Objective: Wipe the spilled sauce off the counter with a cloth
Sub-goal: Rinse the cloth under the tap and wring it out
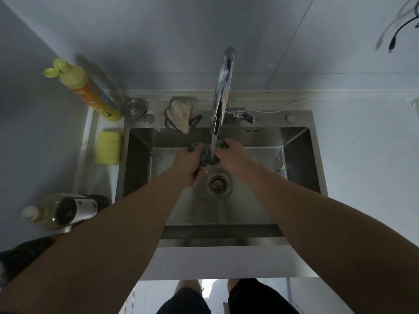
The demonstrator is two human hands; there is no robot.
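A dark grey-green cloth point(207, 155) is bunched between both hands over the steel sink point(301, 168). My left hand point(189, 163) grips its left part and my right hand point(233, 157) grips its right part. Water runs from the chrome tap point(223, 91) straight onto the cloth. The counter point(367, 155) stretches to the right of the sink; no sauce spill shows on it.
A yellow dish-soap bottle point(86, 89) and a yellow sponge point(107, 147) sit left of the sink. Bottles point(59, 210) stand at the near left. A pale rag point(181, 115) lies on the sink's back rim. The drain strainer point(218, 182) holds scraps.
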